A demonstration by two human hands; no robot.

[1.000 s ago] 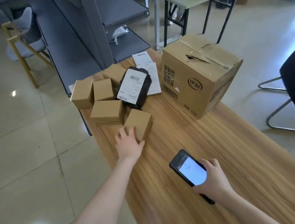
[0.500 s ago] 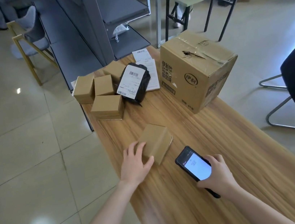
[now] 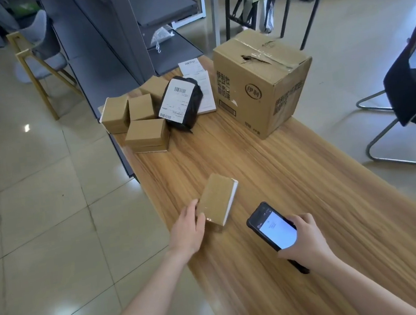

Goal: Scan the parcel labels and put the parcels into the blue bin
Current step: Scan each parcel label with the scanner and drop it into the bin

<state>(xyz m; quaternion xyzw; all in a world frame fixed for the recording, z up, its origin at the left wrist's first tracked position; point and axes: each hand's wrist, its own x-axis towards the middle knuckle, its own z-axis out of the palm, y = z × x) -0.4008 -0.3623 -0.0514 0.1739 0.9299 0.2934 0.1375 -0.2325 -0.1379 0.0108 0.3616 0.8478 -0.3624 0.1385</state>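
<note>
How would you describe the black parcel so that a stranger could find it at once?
Find the big torn carton at the table's far end. Left of it, beside small brown boxes, lies the black parcel. It alone is dark and shows a white label.

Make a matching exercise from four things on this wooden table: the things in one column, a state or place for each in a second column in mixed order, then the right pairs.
Things
1. small brown cardboard parcel
2. black handheld scanner with lit screen
3. black plastic mailer bag
4. large brown cardboard carton

States
a. torn on top
b. held in the right hand
c. held tilted by the left hand
d. white barcode label facing up

Pairs: 1-c, 2-b, 3-d, 4-a
</note>
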